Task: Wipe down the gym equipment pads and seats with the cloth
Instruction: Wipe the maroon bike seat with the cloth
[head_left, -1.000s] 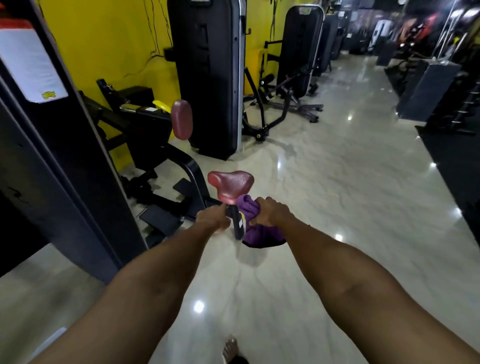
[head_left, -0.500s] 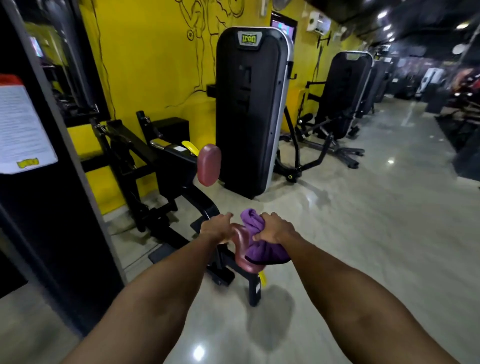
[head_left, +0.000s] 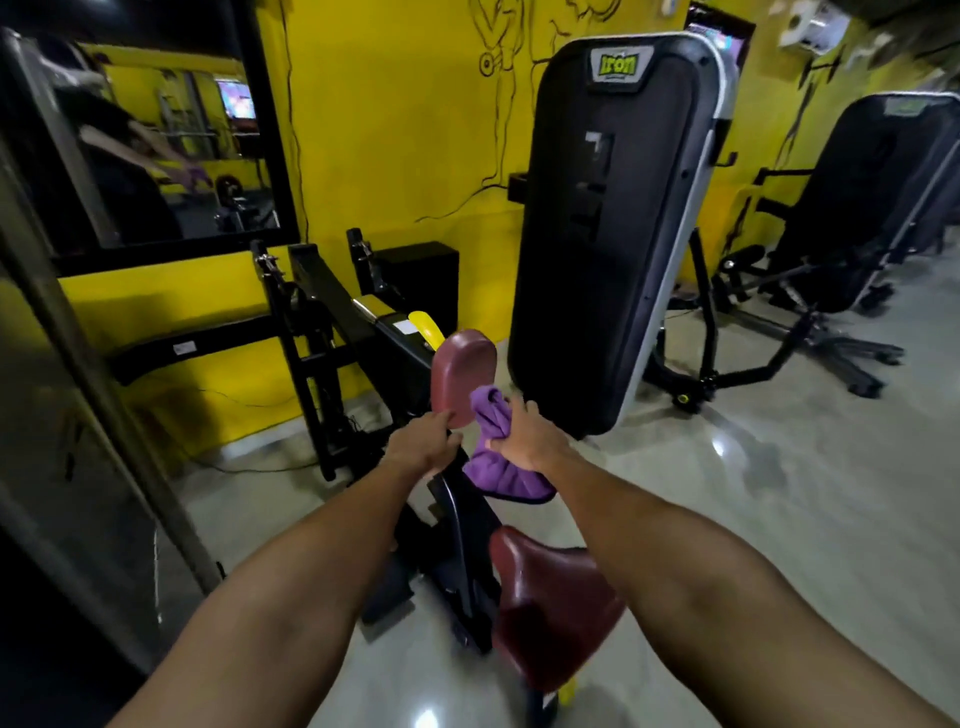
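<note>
A maroon upright chest pad (head_left: 464, 374) stands on a black machine frame in the middle of the head view. Below it, between my forearms, sits the maroon seat (head_left: 550, 603). My right hand (head_left: 527, 439) grips a bunched purple cloth (head_left: 496, 457) against the lower right edge of the chest pad; part of the cloth hangs down under my wrist. My left hand (head_left: 423, 447) holds the bottom left edge of the pad, fingers curled round it.
A tall black weight-stack housing (head_left: 613, 218) rises just right of the pad. Another machine (head_left: 872, 208) stands farther right. The black frame (head_left: 332, 322) and yellow wall lie to the left, with a mirror (head_left: 156, 140) and a dark column (head_left: 62, 415). Glossy tile floor (head_left: 779, 493) spreads right.
Both hands have left the seat and risen to the upright chest pad, the cloth coming along. The view has tilted up and drawn closer, so the seat now lies low between my forearms.
</note>
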